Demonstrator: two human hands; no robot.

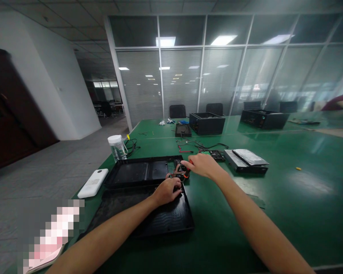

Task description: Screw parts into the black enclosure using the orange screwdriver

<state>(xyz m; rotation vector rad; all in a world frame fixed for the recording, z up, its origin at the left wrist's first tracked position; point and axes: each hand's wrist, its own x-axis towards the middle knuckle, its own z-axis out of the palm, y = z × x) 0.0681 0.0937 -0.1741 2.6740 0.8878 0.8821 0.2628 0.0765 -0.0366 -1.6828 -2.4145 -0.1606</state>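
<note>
My right hand (203, 165) is closed around the handle of a red and black screwdriver (186, 173), which points down and to the left. The shaft leads toward my left hand (168, 191), whose fingers are pinched together near the tip; what they hold, if anything, is too small to make out. Beneath my left hand lies a flat black panel (148, 220). Behind it is a shallow black casing (143, 171) with raised edges. A bundle of coloured wires (175, 173) runs at the casing's right end, beside both hands.
To the left are a clear bottle (117, 149) with a white lid and a white device (93, 183). On the right sits a silver and black drive box (246, 160). Black cases (207, 123) stand farther back. A yellow bit (298, 168) lies at right.
</note>
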